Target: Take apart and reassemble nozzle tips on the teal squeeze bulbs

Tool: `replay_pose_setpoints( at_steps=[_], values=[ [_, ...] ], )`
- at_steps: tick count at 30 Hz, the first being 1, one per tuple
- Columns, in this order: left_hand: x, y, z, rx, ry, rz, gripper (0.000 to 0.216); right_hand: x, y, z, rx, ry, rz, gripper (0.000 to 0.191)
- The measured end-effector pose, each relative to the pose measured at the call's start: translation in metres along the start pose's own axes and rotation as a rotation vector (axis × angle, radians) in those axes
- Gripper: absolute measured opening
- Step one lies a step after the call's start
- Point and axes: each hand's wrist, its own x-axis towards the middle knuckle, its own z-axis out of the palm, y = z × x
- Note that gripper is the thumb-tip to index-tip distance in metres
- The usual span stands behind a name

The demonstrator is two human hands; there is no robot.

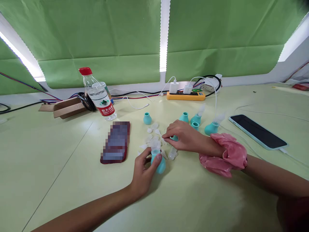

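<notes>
My left hand [145,174] is closed around a small turquoise rubber bulb [160,166], its thumb on the near side. A translucent whitish piece [155,147] stands at the mouth of that bulb. Above and to the right, my right hand [181,135] is closed in a pinch, pointing left over a scatter of translucent scraps [152,140]; whatever lies between its fingertips is too small to make out. Part of another turquoise bulb shows beneath its fingers. A clear short tube [172,153] lies just below the right hand. A pink scrunchie [227,156] circles the right wrist.
One turquoise bulb [147,119] stands behind the scraps. Several more, some with translucent tips [211,128], sit beyond my right hand. A phone [116,143] and a water bottle [102,100] are left; another phone [258,131] charges right. A yellow power strip [175,96] lies behind.
</notes>
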Motion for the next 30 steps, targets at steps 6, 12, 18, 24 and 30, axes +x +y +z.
replay_pose_setpoints(
  at_steps=[6,12,18,24,30],
  values=[
    [-0.001,0.003,-0.001,0.178,-0.015,0.033,0.023,0.0,-0.009,-0.008,0.207,0.075,0.072,0.022],
    [-0.004,-0.001,-0.002,0.335,-0.143,0.194,0.013,-0.006,-0.038,-0.009,0.289,-0.132,0.024,0.028],
    [-0.012,-0.005,-0.006,0.536,-0.189,0.517,0.008,-0.008,-0.046,-0.006,0.617,-0.228,0.079,0.035],
    [-0.021,-0.004,-0.004,0.506,-0.472,0.89,0.023,0.0,-0.031,-0.015,0.616,-0.069,0.301,0.039],
    [-0.014,0.01,-0.002,0.504,-0.373,0.56,0.022,0.004,-0.021,-0.005,-0.115,-0.012,0.204,0.034]
  ],
)
